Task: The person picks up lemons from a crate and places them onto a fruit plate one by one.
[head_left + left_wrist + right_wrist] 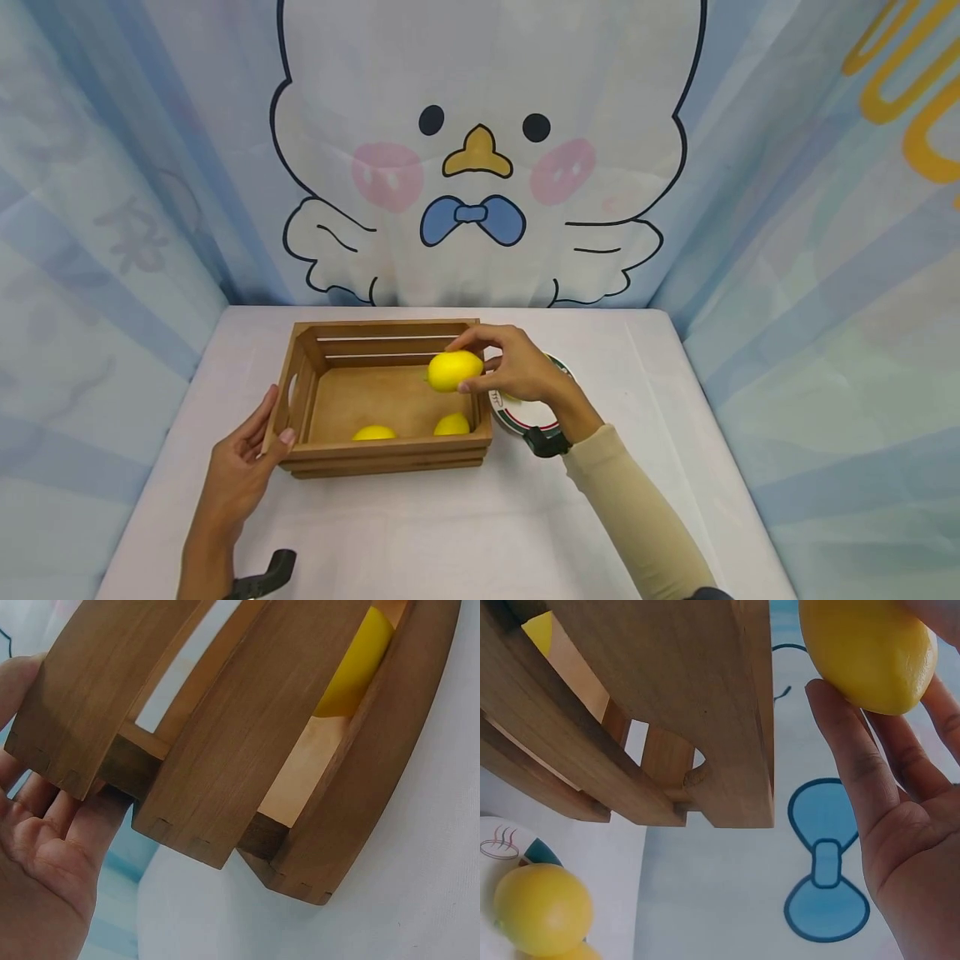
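Note:
A slatted wooden crate (pixel 390 455) stands on the white table, with two lemons, one (pixel 374 432) near the middle of its front wall and one (pixel 452 424) at the right. My left hand (pixel 238 467) grips the crate's left end, thumb on the front corner; the left wrist view shows its fingers behind the slats. Above the crate's right end, my right hand (pixel 521 367) holds another lemon (pixel 454 371) between thumb and fingers. Beside the crate, a plate (pixel 536 414) lies partly under my right wrist. On it sits a lemon (pixel 544 909) in the right wrist view, with more yellow below.
The white table (pixel 420 533) carries the crate and plate. A printed curtain (pixel 480 267) with a cartoon bird hangs at the table's back edge, and blue-white curtains (pixel 90 250) enclose both sides. The crate's raised walls surround its inside.

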`<state>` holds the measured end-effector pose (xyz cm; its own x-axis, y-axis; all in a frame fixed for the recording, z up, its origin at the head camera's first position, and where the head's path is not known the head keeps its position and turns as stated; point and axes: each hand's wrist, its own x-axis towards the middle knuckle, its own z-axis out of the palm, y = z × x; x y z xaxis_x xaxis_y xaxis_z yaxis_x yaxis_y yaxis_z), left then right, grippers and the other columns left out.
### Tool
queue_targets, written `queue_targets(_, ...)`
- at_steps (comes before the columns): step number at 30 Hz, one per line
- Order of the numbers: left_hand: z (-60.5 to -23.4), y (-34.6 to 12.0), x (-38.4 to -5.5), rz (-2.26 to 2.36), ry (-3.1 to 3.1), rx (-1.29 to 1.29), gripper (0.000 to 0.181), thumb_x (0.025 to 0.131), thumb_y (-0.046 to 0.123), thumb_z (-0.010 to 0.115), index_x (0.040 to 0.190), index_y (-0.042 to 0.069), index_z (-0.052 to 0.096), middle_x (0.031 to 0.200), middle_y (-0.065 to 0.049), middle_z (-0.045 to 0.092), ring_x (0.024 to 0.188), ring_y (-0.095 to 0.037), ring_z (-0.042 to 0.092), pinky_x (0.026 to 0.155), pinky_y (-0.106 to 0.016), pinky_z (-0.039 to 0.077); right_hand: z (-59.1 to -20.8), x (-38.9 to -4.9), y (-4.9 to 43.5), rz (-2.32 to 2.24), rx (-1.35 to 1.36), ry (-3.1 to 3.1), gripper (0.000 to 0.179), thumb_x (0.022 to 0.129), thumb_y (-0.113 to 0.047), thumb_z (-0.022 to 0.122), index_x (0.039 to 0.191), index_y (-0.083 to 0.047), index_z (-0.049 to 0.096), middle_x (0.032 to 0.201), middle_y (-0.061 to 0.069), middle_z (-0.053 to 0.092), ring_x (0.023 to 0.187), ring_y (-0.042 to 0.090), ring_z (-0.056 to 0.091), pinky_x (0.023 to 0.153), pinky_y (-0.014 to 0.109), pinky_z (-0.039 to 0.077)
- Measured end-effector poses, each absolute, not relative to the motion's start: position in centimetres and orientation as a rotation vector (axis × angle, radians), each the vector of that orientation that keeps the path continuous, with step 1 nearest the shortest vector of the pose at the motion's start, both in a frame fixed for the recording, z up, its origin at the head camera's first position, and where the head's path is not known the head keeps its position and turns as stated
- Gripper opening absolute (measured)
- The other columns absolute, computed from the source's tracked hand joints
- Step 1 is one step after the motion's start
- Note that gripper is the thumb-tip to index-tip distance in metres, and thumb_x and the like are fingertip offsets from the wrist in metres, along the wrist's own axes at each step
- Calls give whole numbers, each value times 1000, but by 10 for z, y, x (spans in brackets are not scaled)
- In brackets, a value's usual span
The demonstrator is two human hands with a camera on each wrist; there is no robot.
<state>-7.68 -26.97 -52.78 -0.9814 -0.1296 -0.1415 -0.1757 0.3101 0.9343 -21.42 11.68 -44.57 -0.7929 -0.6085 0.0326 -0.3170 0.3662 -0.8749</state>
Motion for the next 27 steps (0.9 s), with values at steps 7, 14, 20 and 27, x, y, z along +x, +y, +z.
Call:
queue_targets(7, -527, -269, -76, 1793, 2508, -297, 74, 107, 36, 65, 166, 45, 21, 177, 8, 17, 162, -43, 24, 101, -5, 43, -449, -213, 121, -1407, -794, 2335, 48, 83, -18, 93, 127, -24, 73, 126, -2, 70, 116, 23, 65, 96, 40, 65)
queue_targets(14, -528, -269, -76, 1805, 2510, -279, 73, 108, 35, 64, 166, 44, 22, 177, 8, 17, 162, -42, 24, 102, -5, 42, -454, -210, 124, -1412, -770, 2336, 47, 84, -21, 93, 126, -27, 74, 124, -4, 72, 115, 23, 65, 94, 39, 65)
queue_targets(20, -529, -270, -75, 1827, 2515, -261, 73, 108, 32, 64, 166, 43, 23, 177, 8, 18, 162, -42, 25, 100, -3, 43, -458, -207, 126, -1446, -780, 2301, 46, 84, -20, 93, 126, -26, 74, 125, -2, 72, 115, 24, 65, 93, 37, 65)
queue_targets(27, -530, -269, -75, 1824, 2538, -241, 72, 108, 31, 64, 167, 41, 23, 176, 10, 19, 163, -39, 25, 101, -3, 42, -458, -206, 126, -1447, -769, 2308, 46, 84, -20, 93, 126, -26, 74, 125, -2, 72, 115, 24, 65, 94, 38, 65)
